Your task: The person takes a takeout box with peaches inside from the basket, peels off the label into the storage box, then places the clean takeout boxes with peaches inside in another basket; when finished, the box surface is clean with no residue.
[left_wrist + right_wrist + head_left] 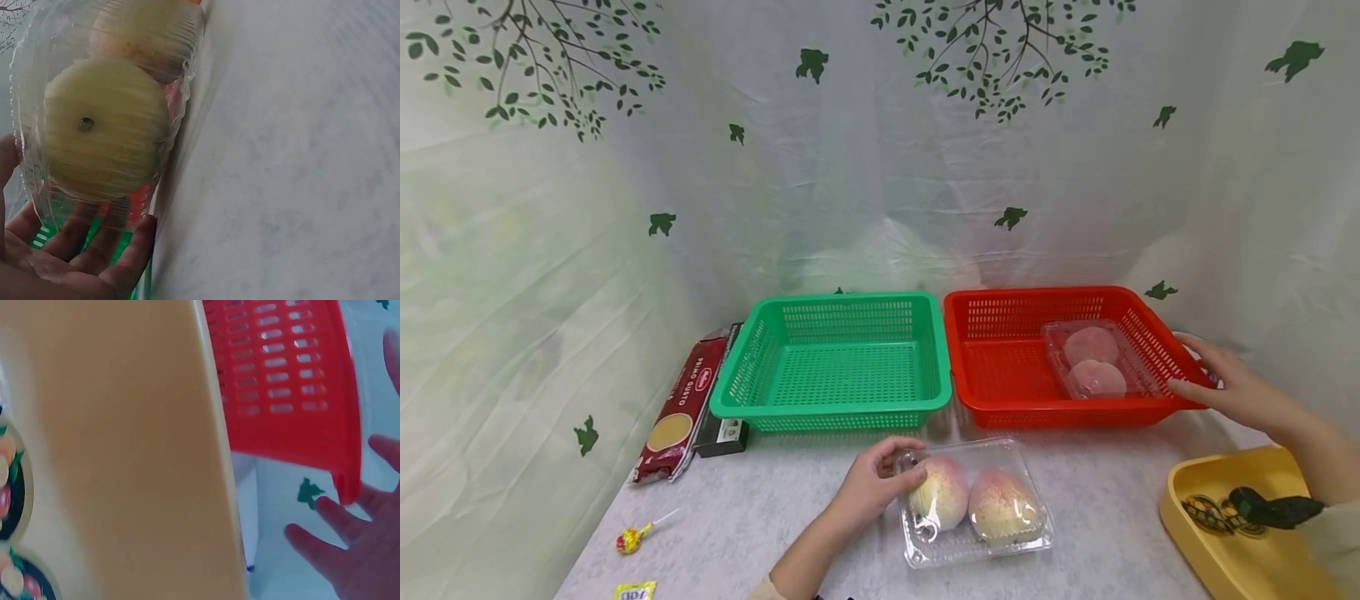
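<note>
My left hand (880, 479) grips the left end of a clear plastic clamshell box (973, 546) with two pale pink-yellow peaches (1000, 504) inside. In the left wrist view, fingers (134, 253) spread along the end of the box, close to one peach (106, 128). My right hand (1232, 379) is at the right end of a red basket (1067, 412), its fingers extended around the rim. The right wrist view has those fingers (340, 519) fairly straight and spread by the rim corner. A second clear box (1056, 354) of two pink peaches lies inside the red basket.
Left of the red basket stands a green basket (831, 410). A maroon packet (681, 400) and a black box (722, 442) lie beside it. A lollipop (630, 540) and yellow sachet (635, 592) lie front left. A yellow tray (1225, 546) with patterned round pieces sits under my right forearm.
</note>
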`<act>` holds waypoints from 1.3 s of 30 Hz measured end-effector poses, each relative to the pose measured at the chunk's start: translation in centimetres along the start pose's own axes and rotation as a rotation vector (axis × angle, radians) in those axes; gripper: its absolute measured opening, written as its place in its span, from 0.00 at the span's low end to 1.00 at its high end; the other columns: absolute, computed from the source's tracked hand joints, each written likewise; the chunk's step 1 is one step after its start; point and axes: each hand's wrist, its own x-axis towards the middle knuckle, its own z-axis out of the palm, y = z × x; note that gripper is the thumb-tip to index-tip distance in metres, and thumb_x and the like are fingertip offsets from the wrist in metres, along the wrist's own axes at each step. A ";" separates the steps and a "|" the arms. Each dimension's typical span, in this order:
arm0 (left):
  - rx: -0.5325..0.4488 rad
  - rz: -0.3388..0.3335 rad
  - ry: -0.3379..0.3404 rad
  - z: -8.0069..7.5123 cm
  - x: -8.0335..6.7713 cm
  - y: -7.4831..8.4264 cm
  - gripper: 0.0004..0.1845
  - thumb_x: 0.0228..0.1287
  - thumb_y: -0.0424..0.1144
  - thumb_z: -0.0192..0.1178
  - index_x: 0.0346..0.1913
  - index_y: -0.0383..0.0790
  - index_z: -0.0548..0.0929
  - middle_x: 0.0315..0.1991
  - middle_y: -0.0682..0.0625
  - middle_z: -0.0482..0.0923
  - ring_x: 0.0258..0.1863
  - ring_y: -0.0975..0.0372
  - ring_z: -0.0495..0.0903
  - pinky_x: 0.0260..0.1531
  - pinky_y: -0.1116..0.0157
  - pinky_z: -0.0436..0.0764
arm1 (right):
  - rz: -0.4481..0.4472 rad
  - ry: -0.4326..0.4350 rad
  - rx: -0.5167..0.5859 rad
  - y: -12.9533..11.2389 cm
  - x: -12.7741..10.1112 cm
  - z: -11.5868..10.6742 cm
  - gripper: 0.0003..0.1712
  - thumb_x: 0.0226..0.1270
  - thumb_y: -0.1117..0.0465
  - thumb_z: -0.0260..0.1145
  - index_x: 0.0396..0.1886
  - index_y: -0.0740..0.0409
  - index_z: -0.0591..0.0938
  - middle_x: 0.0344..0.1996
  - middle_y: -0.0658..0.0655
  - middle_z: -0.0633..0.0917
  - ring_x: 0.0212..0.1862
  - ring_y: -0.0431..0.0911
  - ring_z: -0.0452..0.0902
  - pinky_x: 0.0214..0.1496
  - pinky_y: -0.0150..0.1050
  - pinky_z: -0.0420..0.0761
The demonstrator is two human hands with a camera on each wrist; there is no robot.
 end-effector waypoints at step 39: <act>-0.213 -0.231 -0.358 0.0 -3.0 2.5 0.28 0.70 0.44 0.60 0.69 0.43 0.69 0.45 0.48 0.83 0.38 0.61 0.83 0.36 0.63 0.83 | 0.108 -0.046 0.075 -0.8 0.4 1.8 0.71 0.60 0.40 0.71 0.79 0.59 0.28 0.74 0.80 0.37 0.66 0.77 0.48 0.53 0.63 0.82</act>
